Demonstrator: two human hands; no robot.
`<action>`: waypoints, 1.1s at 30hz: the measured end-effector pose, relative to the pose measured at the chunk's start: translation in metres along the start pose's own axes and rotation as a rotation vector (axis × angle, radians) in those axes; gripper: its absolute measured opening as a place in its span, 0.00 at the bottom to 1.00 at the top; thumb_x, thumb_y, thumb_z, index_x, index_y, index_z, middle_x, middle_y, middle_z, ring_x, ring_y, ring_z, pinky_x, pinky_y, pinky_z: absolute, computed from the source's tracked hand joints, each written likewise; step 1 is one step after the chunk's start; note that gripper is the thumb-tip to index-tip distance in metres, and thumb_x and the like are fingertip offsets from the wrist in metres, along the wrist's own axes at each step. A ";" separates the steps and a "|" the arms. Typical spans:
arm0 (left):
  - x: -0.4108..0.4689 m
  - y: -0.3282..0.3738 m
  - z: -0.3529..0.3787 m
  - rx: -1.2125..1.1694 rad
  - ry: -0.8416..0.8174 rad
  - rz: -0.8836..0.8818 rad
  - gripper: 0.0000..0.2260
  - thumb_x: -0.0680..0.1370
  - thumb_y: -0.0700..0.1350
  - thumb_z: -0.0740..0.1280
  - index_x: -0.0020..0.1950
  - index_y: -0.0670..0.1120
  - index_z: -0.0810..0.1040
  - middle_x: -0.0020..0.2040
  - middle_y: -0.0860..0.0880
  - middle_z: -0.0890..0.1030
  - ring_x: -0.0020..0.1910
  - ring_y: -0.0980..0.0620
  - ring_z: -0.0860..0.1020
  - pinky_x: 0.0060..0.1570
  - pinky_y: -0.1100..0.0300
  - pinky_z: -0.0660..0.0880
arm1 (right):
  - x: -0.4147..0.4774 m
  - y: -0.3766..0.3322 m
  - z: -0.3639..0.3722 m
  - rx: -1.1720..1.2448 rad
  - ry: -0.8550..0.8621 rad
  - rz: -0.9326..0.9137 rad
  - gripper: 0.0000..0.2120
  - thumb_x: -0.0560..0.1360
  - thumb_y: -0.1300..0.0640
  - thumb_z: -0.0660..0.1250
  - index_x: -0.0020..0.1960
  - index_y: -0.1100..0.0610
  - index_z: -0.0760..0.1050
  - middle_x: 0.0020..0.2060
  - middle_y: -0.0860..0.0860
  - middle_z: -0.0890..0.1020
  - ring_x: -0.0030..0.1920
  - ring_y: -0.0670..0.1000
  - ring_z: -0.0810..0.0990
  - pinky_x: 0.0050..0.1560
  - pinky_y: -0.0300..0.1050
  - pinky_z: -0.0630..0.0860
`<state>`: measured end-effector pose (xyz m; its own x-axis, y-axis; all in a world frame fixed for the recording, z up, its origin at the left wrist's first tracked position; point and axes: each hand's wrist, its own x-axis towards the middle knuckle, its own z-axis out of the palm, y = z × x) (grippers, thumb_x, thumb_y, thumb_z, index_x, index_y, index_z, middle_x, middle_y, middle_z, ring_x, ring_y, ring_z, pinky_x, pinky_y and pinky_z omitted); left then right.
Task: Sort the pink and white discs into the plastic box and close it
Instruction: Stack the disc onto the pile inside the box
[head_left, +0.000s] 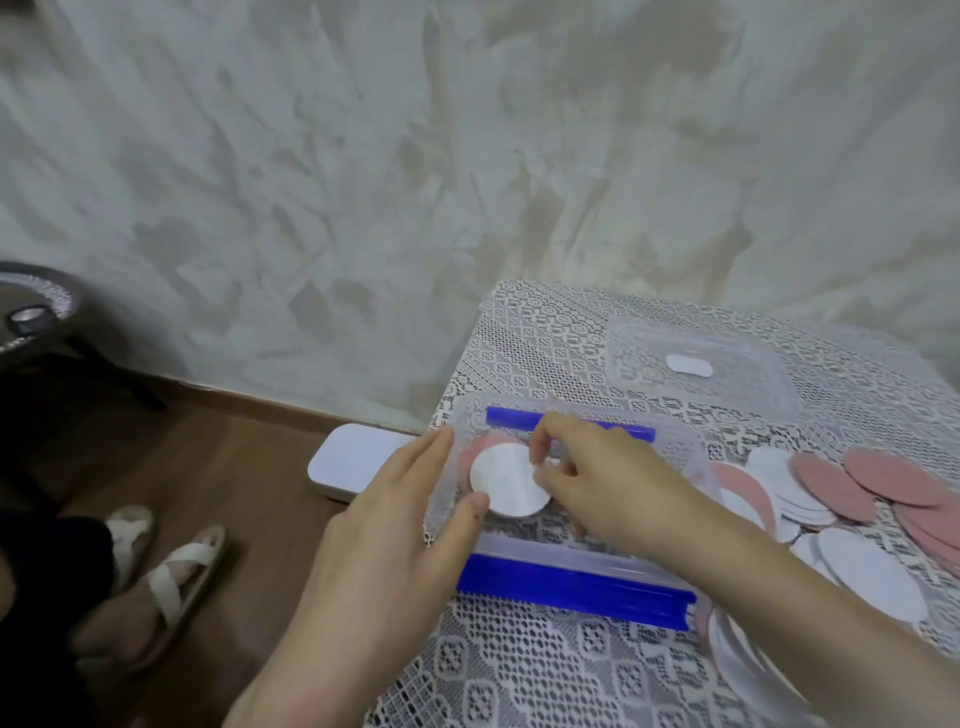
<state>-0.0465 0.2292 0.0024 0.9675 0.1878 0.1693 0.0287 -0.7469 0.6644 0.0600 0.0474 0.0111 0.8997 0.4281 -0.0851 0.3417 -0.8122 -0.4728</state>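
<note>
The right hand (613, 483) pinches the white disc (506, 480) at the left end of the plastic box (545, 545), the left hand (395, 530) rests flat against that end, and the loose discs (852, 483) lie just right of the box, nearer the right hand.

plastic box (700, 465) clear; latches (571, 587) blue, near and far side. white disc (506, 486) in box, pink discs (485, 441) under it. lid (737, 389) clear, oval label (688, 365) white. tablecloth (545, 675) white lace, repeating flower-medallion openwork. loose discs (883, 475) dusty pink and white, mixed. wall (363, 156) mottled grey-beige, brushed streaks. floor (234, 467) brown wood grain. flat case (358, 457) white. sandals (176, 577) cream, crossed straps.
</note>
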 end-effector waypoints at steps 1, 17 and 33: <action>0.001 -0.001 0.000 -0.004 -0.010 -0.012 0.28 0.78 0.65 0.58 0.78 0.64 0.60 0.75 0.70 0.62 0.64 0.50 0.76 0.63 0.58 0.71 | 0.000 -0.001 0.000 -0.026 -0.002 -0.006 0.01 0.81 0.51 0.61 0.50 0.45 0.70 0.31 0.47 0.83 0.35 0.48 0.81 0.44 0.50 0.79; 0.003 -0.012 0.000 -0.086 -0.019 0.009 0.29 0.73 0.67 0.60 0.75 0.68 0.63 0.69 0.70 0.69 0.63 0.50 0.74 0.60 0.56 0.74 | 0.009 -0.010 -0.001 -0.202 -0.063 -0.099 0.18 0.73 0.38 0.71 0.54 0.41 0.65 0.40 0.43 0.81 0.45 0.51 0.79 0.47 0.53 0.78; 0.008 0.011 -0.013 0.368 0.133 0.094 0.21 0.78 0.64 0.62 0.69 0.60 0.74 0.64 0.61 0.76 0.61 0.55 0.73 0.53 0.55 0.74 | -0.021 -0.003 -0.025 -0.534 0.164 -0.327 0.19 0.80 0.36 0.60 0.63 0.48 0.71 0.49 0.47 0.83 0.50 0.55 0.80 0.45 0.51 0.77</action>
<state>-0.0420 0.2307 0.0198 0.9299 0.1705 0.3258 0.0529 -0.9389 0.3402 0.0467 0.0313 0.0361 0.7417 0.6550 0.1446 0.6551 -0.7536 0.0533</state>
